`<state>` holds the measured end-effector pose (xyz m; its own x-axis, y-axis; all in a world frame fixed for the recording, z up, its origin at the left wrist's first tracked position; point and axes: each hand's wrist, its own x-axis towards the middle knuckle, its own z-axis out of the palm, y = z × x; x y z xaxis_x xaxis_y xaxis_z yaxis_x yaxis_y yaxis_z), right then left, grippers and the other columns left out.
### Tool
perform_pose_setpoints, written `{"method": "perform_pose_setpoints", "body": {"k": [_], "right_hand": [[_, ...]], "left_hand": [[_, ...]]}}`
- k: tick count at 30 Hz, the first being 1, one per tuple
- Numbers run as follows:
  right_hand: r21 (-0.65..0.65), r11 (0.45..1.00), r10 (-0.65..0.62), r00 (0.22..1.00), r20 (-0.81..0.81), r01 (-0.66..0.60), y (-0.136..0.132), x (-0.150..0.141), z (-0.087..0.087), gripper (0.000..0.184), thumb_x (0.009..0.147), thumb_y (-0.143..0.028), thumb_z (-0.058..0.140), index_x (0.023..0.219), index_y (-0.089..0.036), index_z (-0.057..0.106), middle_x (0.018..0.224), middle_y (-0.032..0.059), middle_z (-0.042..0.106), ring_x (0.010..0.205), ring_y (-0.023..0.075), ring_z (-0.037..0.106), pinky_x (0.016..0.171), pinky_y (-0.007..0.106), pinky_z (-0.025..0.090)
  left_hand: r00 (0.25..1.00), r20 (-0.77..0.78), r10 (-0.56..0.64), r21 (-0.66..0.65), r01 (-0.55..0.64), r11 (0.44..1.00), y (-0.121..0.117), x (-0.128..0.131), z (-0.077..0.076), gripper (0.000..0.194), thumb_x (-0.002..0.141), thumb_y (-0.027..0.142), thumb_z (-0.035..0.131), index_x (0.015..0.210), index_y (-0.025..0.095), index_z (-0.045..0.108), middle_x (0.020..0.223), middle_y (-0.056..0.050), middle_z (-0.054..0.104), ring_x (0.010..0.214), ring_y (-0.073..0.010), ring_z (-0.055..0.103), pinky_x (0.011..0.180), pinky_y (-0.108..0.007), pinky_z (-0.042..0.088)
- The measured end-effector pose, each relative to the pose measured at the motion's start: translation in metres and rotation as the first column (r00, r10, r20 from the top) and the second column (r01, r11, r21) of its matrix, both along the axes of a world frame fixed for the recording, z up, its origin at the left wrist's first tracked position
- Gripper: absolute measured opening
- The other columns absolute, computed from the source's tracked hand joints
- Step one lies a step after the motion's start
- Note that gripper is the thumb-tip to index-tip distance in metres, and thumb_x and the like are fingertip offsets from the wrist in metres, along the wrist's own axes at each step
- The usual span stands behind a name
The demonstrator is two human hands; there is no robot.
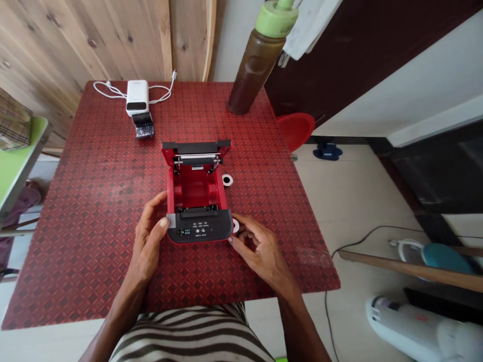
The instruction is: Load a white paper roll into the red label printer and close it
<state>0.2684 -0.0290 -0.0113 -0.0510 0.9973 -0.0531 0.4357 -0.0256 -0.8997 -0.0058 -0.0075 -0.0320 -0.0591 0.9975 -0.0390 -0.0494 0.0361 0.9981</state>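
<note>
A red and black label printer (199, 226) sits on the table in front of me with its lid (196, 147) raised. Its red inner compartment (196, 188) is exposed, and a roller shows under the lid. My left hand (149, 236) grips the printer's left side, thumb on the front left corner near a clear strip. At the front right corner, my right hand (260, 246) holds the printer with thumb and curled fingers. A white ring (236, 225) shows beside those fingers. Another white ring with a dark centre (227, 180) is at the printer's right side; whether either is attached, I cannot tell.
The red patterned table (113, 186) bears a white device (138, 95) with cables and a black flap at the back left. A tall brown bottle (256, 65) with a green cap stands at the back right. A red stool (296, 129) is beyond the right edge.
</note>
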Motion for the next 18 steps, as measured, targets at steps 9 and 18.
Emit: {"method": "perform_pose_setpoints", "body": {"k": [9, 18], "right_hand": [[0.004, 0.994, -0.107, 0.994, 0.027, 0.107, 0.037, 0.041, 0.016, 0.028, 0.103, -0.038, 0.073, 0.123, -0.023, 0.084, 0.113, 0.0094, 0.086, 0.087, 0.0213, 0.079, 0.081, 0.039, 0.066], [0.167, 0.979, 0.075, 0.971, 0.226, -0.115, 0.117, 0.006, -0.017, 0.022, 0.093, -0.027, 0.070, 0.113, -0.022, 0.079, 0.109, 0.0088, 0.079, 0.105, 0.0279, 0.072, 0.098, 0.046, 0.057]], "left_hand": [[0.999, 0.036, -0.009, -0.015, 0.010, 1.000, 0.000, 0.001, 0.002, 0.058, 0.108, 0.055, 0.067, 0.160, 0.029, 0.066, 0.165, -0.011, 0.066, 0.155, -0.0382, 0.060, 0.133, -0.059, 0.045], [0.999, 0.039, -0.014, -0.041, 0.015, 0.999, -0.001, 0.001, 0.004, 0.060, 0.108, 0.058, 0.067, 0.161, 0.030, 0.066, 0.160, -0.011, 0.070, 0.149, -0.0389, 0.066, 0.124, -0.057, 0.054]]}}
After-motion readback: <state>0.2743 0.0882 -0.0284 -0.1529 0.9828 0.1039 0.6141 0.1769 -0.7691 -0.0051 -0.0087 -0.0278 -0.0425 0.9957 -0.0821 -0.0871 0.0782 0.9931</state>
